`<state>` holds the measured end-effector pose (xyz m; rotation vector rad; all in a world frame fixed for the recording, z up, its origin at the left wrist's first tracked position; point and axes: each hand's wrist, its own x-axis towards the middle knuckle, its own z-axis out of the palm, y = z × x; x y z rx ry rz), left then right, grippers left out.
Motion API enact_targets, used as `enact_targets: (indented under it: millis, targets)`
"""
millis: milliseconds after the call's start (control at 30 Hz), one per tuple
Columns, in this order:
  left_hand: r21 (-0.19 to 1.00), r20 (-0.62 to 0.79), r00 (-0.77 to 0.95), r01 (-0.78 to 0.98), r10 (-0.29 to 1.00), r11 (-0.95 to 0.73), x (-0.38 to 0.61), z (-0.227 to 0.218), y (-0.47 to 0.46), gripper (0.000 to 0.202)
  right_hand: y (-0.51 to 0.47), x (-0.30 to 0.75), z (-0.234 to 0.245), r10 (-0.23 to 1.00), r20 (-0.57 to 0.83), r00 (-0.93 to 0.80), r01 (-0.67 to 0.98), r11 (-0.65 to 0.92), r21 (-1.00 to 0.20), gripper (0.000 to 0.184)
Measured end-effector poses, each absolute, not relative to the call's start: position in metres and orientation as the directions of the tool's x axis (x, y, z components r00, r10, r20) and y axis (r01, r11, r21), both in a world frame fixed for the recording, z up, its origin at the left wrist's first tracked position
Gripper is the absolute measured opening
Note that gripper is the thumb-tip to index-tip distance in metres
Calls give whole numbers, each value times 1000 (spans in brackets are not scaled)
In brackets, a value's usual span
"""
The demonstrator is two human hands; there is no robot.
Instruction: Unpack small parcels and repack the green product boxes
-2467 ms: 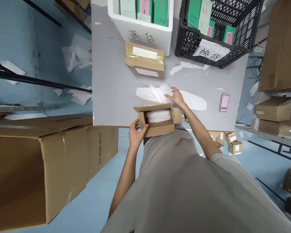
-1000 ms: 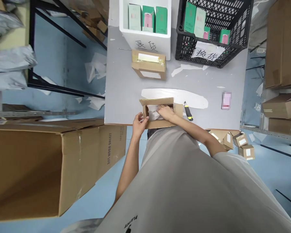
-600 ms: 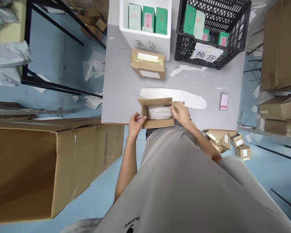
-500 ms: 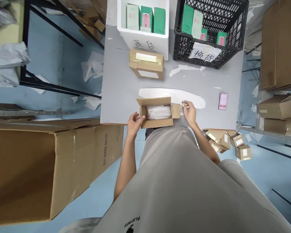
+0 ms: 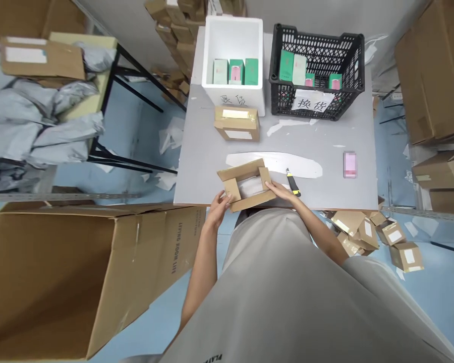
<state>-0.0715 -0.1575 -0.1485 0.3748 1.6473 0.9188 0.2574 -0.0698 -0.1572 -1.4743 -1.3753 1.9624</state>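
A small open cardboard box (image 5: 245,196) with white wrapping inside sits at the near edge of the grey table (image 5: 204,151). My left hand (image 5: 220,205) grips its left corner. My right hand (image 5: 282,191) holds its right side, fingers closed on the flap. The box is turned slightly askew. A yellow-and-black utility knife (image 5: 292,182) lies just right of the box, beside my right hand.
A sealed cardboard parcel (image 5: 237,122) lies further back. Behind it stand a white foam box (image 5: 232,96) and a black crate (image 5: 318,96), both holding green cartons. A pink item (image 5: 350,164) lies at the right. A large open carton (image 5: 79,272) stands on the floor at left.
My right hand left the knife area and came back onto the box's right side. The box has been turned askew. The camera view tilted up, showing more of the room.
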Motion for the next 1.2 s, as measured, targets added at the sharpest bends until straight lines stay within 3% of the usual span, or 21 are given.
enact_targets:
  millis: [333, 733, 967, 1200]
  targets:
    - [770, -638, -237, -181, 732, 612, -60, -142, -224, 76, -147, 286, -142, 753, -566, -335, 109, -566, -817, 73]
    - [722, -680, -79, -239, 729, 649, 25, -127, -320, 56, -303, 363, -95, 749, -660, -50, -4, -661, -750, 63]
    - [691, -685, 89, -235, 723, 683, 103, -131, -340, 69, -380, 439, -99, 755, -646, 112, -206, -619, -758, 61]
    - [695, -689, 228, -61, 688, 717, 211, -138, -334, 72, -439, 530, -120, 768, -570, 292, -271, -505, -819, 57]
